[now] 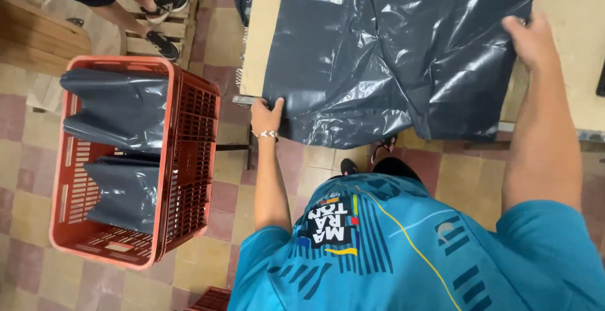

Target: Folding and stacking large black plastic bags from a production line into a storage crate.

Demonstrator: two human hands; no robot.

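Note:
A large dark grey plastic bag (378,52) lies spread over a beige table (258,40), its lower edge hanging past the table's front. My left hand (266,114) pinches the bag's lower left corner at the table edge, a bracelet on the wrist. My right hand (532,39) grips the bag's right edge, further up over the table. Both arms reach out from my teal shirt at the bottom of the view.
A red plastic crate (189,153) stands on the tiled floor at the left, with folded grey bags (120,106) inside. Another person's legs and dark shoes (165,3) rest on a wooden pallet (183,30) at the top left. My feet show under the table.

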